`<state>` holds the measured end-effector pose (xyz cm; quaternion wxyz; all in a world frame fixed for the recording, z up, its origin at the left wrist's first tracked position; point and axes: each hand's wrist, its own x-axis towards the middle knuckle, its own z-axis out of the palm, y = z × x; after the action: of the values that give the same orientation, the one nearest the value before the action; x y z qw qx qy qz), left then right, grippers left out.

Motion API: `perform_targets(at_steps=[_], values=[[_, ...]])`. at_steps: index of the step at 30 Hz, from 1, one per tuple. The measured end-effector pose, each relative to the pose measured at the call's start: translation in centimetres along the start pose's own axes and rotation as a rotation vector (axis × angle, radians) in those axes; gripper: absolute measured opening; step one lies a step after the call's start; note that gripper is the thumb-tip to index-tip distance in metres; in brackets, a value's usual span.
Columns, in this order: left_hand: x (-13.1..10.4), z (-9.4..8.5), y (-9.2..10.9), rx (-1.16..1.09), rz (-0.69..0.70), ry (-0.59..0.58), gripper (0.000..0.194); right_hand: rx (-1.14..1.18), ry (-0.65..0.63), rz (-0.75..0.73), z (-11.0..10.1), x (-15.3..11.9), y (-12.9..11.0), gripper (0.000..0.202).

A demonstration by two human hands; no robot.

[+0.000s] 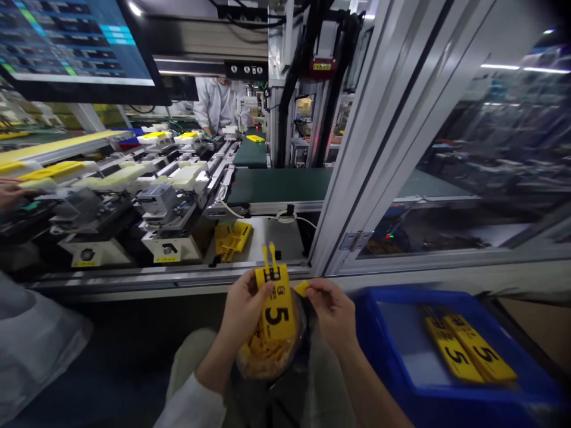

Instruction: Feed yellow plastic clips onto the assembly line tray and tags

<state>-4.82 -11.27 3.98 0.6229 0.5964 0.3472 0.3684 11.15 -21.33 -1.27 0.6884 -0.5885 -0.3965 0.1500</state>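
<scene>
Upright in my left hand (247, 303), between thumb and fingers, is a flat yellow piece printed with a black 5 (279, 324). Two narrow yellow strips (269, 255) stick up from its top end. Just right of it, the fingertips of my right hand (332, 306) pinch a small yellow tab (301, 289), close to the flat piece's edge; whether the two touch I cannot tell. Below both hands, a clear plastic bag (263, 371) filled with small yellow bits sits between the knees, partly covered by the flat piece.
To the right, a blue bin (383, 351) holds two stacks of similar yellow pieces (468, 351). More yellow pieces (232, 239) lie on a ledge ahead, below a green conveyor (281, 185). Metal fixtures (165, 205) and co-workers are on the left and behind; an aluminium post (357, 160) rises at right.
</scene>
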Motion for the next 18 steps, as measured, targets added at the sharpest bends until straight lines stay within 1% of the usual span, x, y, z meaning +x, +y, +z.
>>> perform_targets(at_steps=[2, 4, 6, 9, 11, 12, 15, 18], values=[[-1.0, -0.4, -0.7, 0.021, -0.059, -0.112, 0.033, -0.140, -0.174, -0.231, 0.3, 0.9, -2.0, 0.008], [-1.5, -1.0, -0.8, 0.075, -0.044, -0.146, 0.032, -0.247, -0.317, -0.371, 1.1, 1.4, -3.2, 0.010], [-1.9, -1.8, -0.6, 0.129, -0.017, -0.160, 0.031, -0.319, -0.392, -0.427, 2.0, 1.5, -3.6, 0.011], [-2.3, -2.6, -0.2, 0.163, 0.007, -0.199, 0.028, -0.338, -0.403, -0.468, 3.1, 1.1, -3.7, 0.012], [-2.4, -3.0, 0.0, 0.142, 0.010, -0.209, 0.028, -0.321, -0.381, -0.458, 3.6, 0.8, -3.7, 0.012], [-2.5, -3.1, 0.0, 0.124, 0.009, -0.206, 0.028, -0.308, -0.362, -0.430, 3.8, 0.6, -3.8, 0.011], [-2.7, -3.1, -0.1, 0.064, -0.004, -0.192, 0.031, -0.259, -0.308, -0.284, 4.1, 0.1, -3.8, 0.010], [-2.9, -3.0, -0.6, 0.000, -0.048, -0.175, 0.032, -0.222, -0.280, -0.168, 4.2, -0.4, -3.1, 0.010]])
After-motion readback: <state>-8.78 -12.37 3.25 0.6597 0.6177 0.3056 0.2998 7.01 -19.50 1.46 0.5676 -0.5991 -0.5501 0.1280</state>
